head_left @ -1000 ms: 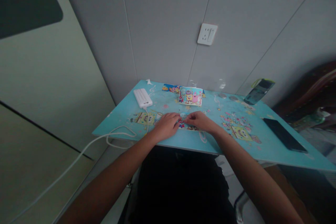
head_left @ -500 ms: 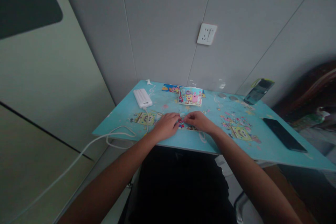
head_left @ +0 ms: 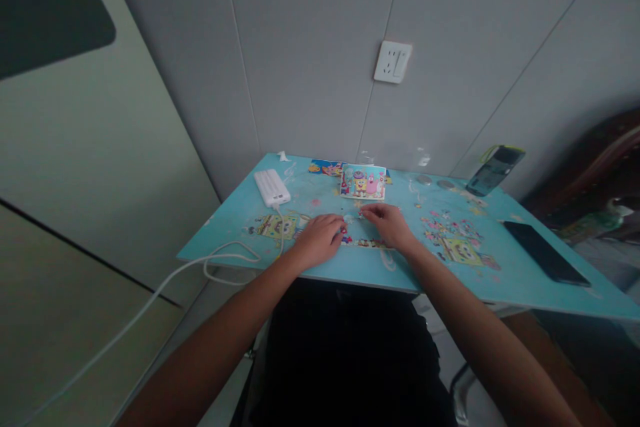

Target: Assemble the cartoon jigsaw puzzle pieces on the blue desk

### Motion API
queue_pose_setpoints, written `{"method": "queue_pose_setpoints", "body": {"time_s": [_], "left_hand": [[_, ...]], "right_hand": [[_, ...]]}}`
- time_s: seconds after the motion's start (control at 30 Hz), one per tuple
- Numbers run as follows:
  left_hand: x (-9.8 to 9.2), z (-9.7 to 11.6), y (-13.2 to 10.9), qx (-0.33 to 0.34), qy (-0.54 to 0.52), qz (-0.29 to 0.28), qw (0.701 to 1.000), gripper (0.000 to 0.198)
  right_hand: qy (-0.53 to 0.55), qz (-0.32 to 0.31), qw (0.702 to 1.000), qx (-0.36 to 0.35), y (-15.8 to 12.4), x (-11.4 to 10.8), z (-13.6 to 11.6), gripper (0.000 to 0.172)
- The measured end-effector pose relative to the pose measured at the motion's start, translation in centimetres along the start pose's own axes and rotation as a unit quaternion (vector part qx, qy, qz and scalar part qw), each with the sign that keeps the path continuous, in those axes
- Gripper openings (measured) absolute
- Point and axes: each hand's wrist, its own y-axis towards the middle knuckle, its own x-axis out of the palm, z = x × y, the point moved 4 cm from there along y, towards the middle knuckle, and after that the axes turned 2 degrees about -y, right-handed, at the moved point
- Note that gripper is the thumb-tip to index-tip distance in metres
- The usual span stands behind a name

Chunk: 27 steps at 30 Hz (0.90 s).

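On the light-blue table [head_left: 305, 265], my left hand [head_left: 320, 238] rests with its fingers laid out along the left edge of a cartoon picture, which looks like a jigsaw puzzle [head_left: 363, 243]. A colourful strip of it shows along the bottom, and the area above that strip is pale. My right hand [head_left: 387, 223] is at the picture's upper right, thumb and fingertips pinched together. Something small and pale shows at those fingertips, too small to name. Just beyond the hands a cartoon picture card [head_left: 363, 183] with yellow and pink figures leans up, facing me.
To the left lie a white power bank [head_left: 271, 187] and its cable [head_left: 175, 271], which hangs over the edge. Behind the card is a blue cartoon strip [head_left: 325, 169]. On the right are a dark bottle [head_left: 493, 172] and a black tablet-like slab [head_left: 545, 252]. A wall stands behind.
My right hand has moved up and right, away from my left hand, uncovering more of the picture between them. My left hand stays in place. The view has shifted slightly.
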Motion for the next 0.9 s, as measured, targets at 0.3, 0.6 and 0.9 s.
{"method": "queue_pose_setpoints", "body": {"time_s": [0.3, 0.6, 0.9], "left_hand": [[0.3, -0.3, 0.0, -0.003, 0.005, -0.003, 1.000, 0.030], [0.4, -0.3, 0.0, 0.000, 0.006, 0.006, 1.000, 0.037], [0.1, 0.0, -0.1, 0.012, 0.007, 0.014, 1.000, 0.032]], "right_hand": [[-0.055, 0.022, 0.997, -0.039, -0.8, -0.3, -0.7, 0.030], [-0.017, 0.046, 0.999, -0.022, -1.0, -1.5, -0.4, 0.040], [-0.067, 0.170, 0.983, 0.022, -1.3, -10.6, 3.8, 0.042]]}}
